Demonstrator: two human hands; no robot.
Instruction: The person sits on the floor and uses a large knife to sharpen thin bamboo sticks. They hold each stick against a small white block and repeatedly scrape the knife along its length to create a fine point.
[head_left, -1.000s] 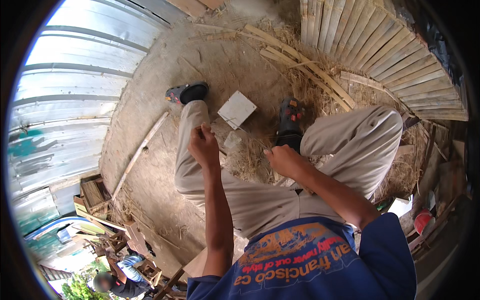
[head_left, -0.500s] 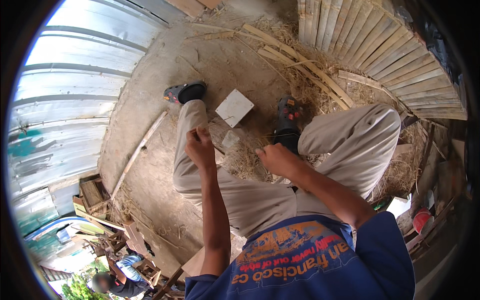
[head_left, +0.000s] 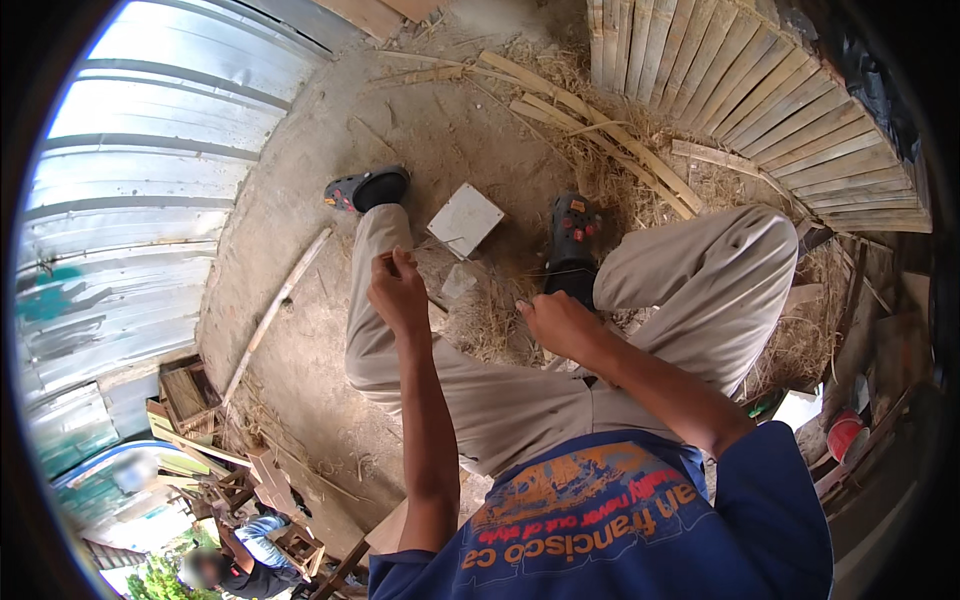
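My left hand [head_left: 399,295] hovers over my left shin, its fingertips pinched together. Whatever sits in that pinch, if anything, is too small to name. My right hand [head_left: 562,324] is closed in front of my right shin, thumb pressed on the curled fingers; what it holds is hidden. Beyond the hands, between my feet, a square white box or block [head_left: 466,221] rests on the ground. Just nearer than it lies a small pale, clear-looking scrap [head_left: 459,281]. Loose straw-like shavings [head_left: 492,330] cover the ground below my hands.
Long split wooden or bamboo strips [head_left: 590,125] lie beyond my right foot. A slatted panel [head_left: 740,100] stands far right, a corrugated metal wall [head_left: 150,190] at left. A pole [head_left: 277,315] lies along the left floor. Another person [head_left: 245,555] sits among wooden pieces at lower left.
My hands stay almost in place, the left still pinched and the right still closed. The view has shifted very slightly.
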